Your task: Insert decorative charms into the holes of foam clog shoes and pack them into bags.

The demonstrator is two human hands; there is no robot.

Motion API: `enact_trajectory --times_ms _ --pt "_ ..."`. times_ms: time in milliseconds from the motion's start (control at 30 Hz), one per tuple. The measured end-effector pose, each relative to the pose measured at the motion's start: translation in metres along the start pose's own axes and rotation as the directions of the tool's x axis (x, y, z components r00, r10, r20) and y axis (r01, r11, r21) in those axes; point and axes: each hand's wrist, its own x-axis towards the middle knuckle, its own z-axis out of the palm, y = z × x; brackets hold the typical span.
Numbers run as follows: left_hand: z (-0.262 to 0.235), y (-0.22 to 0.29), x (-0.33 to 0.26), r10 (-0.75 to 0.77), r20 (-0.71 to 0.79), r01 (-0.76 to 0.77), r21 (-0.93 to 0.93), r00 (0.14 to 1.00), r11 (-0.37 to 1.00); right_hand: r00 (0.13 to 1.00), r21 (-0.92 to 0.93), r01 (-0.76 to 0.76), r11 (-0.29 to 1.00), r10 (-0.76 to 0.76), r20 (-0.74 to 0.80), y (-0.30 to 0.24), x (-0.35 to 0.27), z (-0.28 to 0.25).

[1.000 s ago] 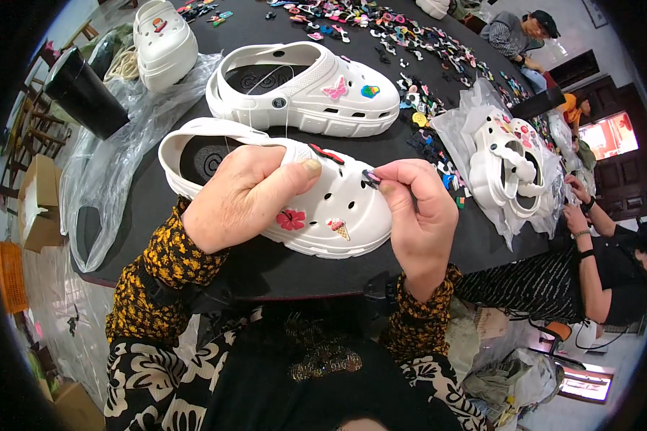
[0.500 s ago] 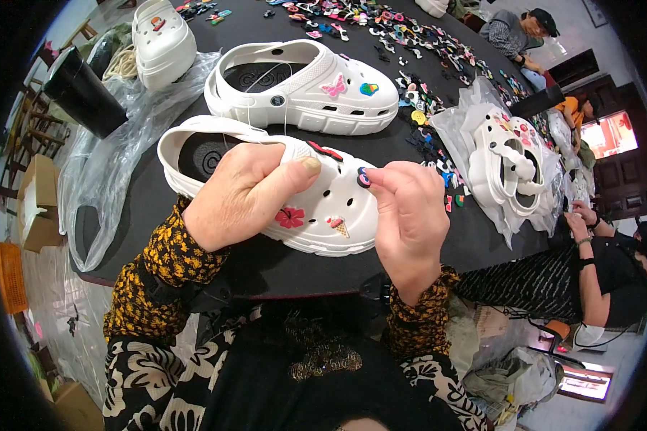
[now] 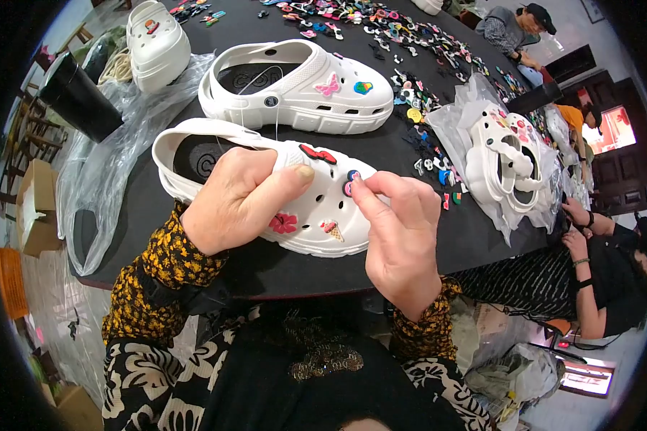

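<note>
The left hand (image 3: pixel 241 208) lies over the near white moulded foam clog (image 3: pixel 266 190), fingers wrapped down its side and thumb stretched flat across the perforated upper, holding it on the black matte surface (image 3: pixel 402 151) close to the near edge. The right hand (image 3: pixel 399 237) has its fingers narrowed to a pinch on a small round dark-blue and pink charm (image 3: pixel 351 181) at one of the holes on the toe of the clog. The smooth rubbery upper carries a red bow charm (image 3: pixel 318 153), a red flower charm (image 3: pixel 283 223) and an ice-cream cone charm (image 3: pixel 331 229). Just behind stands a second white foam clog (image 3: pixel 302 86) with a pink butterfly charm (image 3: pixel 328 85). Crinkled clear plastic bags (image 3: pixel 97 179) lie to the left; many small coloured charms (image 3: pixel 381 29) are scattered across the far surface.
</note>
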Motion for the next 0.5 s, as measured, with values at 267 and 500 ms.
enact_trajectory --times_ms 267,500 --pt "0.003 -0.004 -0.001 0.054 0.037 -0.053 -0.041 0.998 0.998 0.993 0.046 -0.023 0.999 0.017 0.117 -0.005 0.002 -0.003" --pt "0.003 -0.013 -0.001 0.189 0.038 -0.186 -0.061 0.981 0.981 0.983 0.081 0.028 0.996 -0.042 0.177 0.004 0.010 -0.001"
